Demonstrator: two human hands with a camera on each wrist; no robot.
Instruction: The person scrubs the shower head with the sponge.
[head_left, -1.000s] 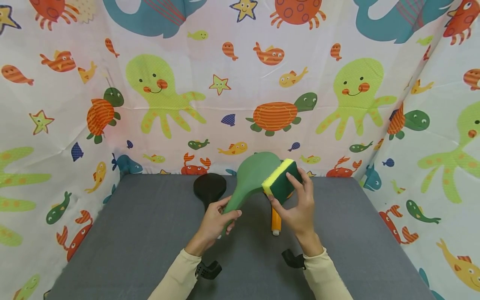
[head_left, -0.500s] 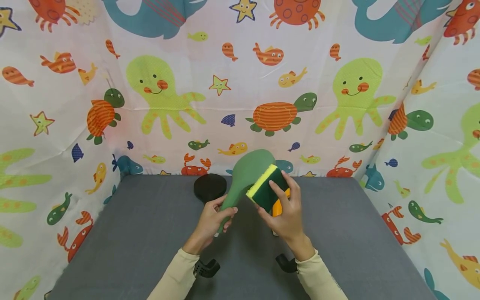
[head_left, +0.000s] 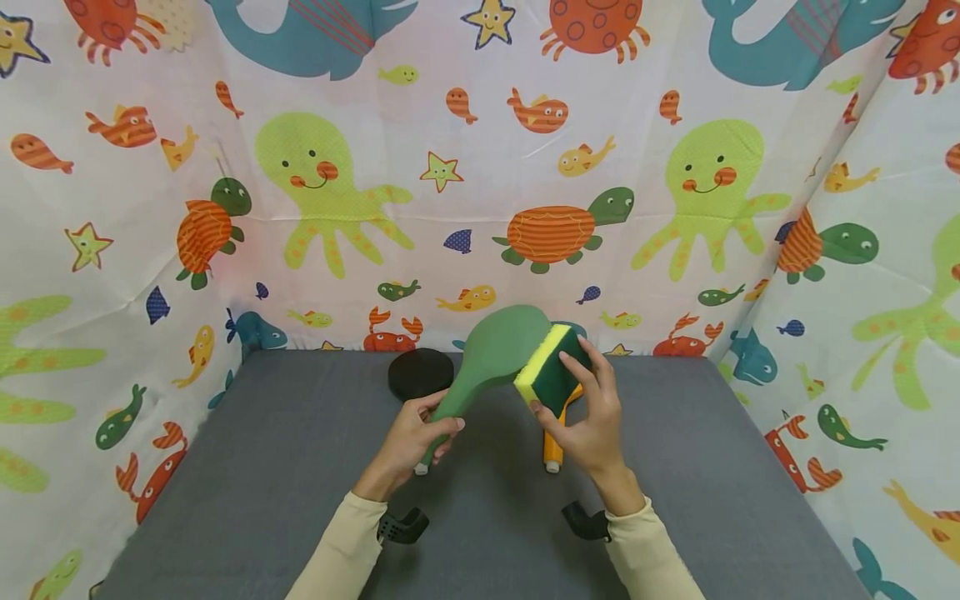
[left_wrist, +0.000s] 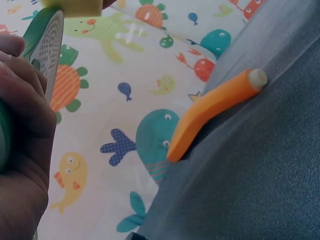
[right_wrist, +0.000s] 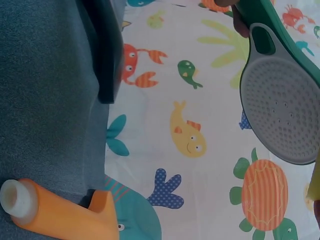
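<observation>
My left hand (head_left: pixel 420 435) grips the handle of a green shower head (head_left: pixel 491 350), held up over the grey table (head_left: pixel 247 467) with its back toward me. Its grey perforated face (right_wrist: pixel 282 122) shows in the right wrist view, and its edge (left_wrist: pixel 47 47) in the left wrist view. My right hand (head_left: pixel 581 417) holds a yellow and green sponge (head_left: pixel 551 371) against the right rim of the green head. An orange shower head lies on the table below, its handle (head_left: pixel 552 446) (left_wrist: pixel 215 107) (right_wrist: pixel 60 212) pointing toward me.
A black shower head (head_left: pixel 420 372) (right_wrist: pixel 107 50) lies at the back of the table, left of the green one. Sea-animal patterned cloth (head_left: pixel 480 183) walls the table at the back and both sides. Black wrist mounts (head_left: pixel 401 527) sit under my sleeves.
The sponge slid down along the green head toward the handle, then back up to the right rim. The green head shifted slightly left and lower in my left hand.
</observation>
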